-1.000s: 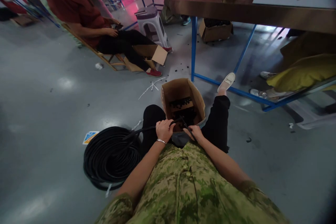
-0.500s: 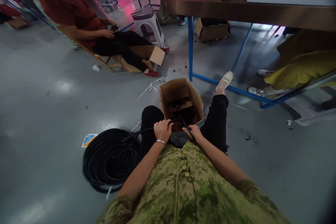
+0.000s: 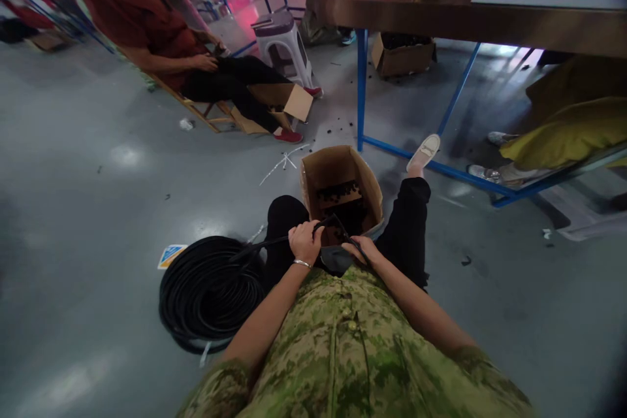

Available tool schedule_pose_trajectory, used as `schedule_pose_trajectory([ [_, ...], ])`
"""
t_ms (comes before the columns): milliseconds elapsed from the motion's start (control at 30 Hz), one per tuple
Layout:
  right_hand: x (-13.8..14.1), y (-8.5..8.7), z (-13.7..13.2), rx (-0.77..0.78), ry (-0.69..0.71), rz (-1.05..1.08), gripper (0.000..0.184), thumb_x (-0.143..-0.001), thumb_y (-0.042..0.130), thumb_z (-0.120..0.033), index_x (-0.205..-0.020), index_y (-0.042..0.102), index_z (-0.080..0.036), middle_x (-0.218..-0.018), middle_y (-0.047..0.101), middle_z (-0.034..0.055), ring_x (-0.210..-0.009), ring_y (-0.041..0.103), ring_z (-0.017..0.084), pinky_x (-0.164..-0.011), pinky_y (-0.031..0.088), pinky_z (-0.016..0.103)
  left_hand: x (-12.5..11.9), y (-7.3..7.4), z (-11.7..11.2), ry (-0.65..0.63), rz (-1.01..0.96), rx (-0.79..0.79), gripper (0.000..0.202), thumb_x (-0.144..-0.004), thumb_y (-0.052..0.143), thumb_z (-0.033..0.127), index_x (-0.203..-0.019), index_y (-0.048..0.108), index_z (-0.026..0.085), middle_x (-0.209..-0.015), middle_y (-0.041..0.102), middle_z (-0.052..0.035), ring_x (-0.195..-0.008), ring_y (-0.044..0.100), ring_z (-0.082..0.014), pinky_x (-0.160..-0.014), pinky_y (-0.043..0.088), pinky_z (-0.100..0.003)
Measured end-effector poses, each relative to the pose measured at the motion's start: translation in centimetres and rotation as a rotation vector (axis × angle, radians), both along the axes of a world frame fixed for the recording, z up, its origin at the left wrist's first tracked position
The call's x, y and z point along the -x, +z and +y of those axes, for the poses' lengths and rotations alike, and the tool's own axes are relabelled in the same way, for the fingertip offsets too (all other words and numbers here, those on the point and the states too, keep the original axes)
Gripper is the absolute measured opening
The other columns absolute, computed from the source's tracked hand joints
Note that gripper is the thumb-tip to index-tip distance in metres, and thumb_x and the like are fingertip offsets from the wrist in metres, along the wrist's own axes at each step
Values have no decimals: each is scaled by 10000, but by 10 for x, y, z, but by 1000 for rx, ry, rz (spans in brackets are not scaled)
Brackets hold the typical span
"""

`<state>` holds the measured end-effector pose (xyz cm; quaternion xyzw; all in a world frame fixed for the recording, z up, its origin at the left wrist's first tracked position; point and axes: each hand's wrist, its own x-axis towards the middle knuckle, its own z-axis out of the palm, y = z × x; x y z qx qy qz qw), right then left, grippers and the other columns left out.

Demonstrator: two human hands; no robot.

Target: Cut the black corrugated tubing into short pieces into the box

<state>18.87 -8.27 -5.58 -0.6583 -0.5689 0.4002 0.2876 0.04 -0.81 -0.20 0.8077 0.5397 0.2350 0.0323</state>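
Note:
My left hand (image 3: 304, 243) is closed around a black hose (image 3: 277, 241), whose free end sticks out past the fingers over an open cardboard box (image 3: 313, 170). The hose runs left across my knee to a large black coil (image 3: 210, 294) on the floor. In my right hand (image 3: 363, 251), closed, is a thin dark tool (image 3: 344, 230); its kind is not clear. The tip of this tool meets the hose end, or lies very close to it. Small black pieces (image 3: 345, 215) lie inside the box between my legs.
A table with a blue leg (image 3: 361, 91) stands ahead to the right. A seated person (image 3: 147, 46) is at the left with another box (image 3: 298, 103). Behind them is a plastic stool (image 3: 281, 46). White string (image 3: 285, 158) and black scraps lie on the floor.
The whole view has shifted slightly, so things sit a little further right. Both hands keep their hold; the tool in my right hand has changed its angle slightly against the hose end.

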Motion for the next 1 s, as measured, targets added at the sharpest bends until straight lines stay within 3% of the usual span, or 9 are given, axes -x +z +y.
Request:
schedule_pose_trajectory([
  [233, -1, 9, -1, 16, 51, 32, 390, -808, 520, -540, -668, 626, -192, -574, 584, 8, -573, 526, 149, -509, 309, 228, -5, 1, -3, -10, -2, 13, 296, -916, 469, 433, -969, 673, 225, -822, 675, -48, -805, 580, -194, -799, 301, -349],
  [633, 1, 2, -2, 6, -5, 108, 434, -803, 521, -567, -627, 585, -175, -550, 568, 4, -535, 502, 128, -480, 310, 213, -11, 2, -9, -55, 24, 52, 321, -923, 444, 441, -997, 672, 227, -835, 683, -57, -808, 571, -198, -811, 301, -353],
  [1000, -4, 15, 0, -28, 5, -4, 475, -800, 492, -561, -520, 514, -178, -477, 409, -18, -504, 405, 118, -477, 239, 228, -8, -2, -3, -90, 55, 69, 313, -916, 453, 443, -1008, 685, 252, -822, 676, -56, -797, 572, -198, -790, 306, -356],
])
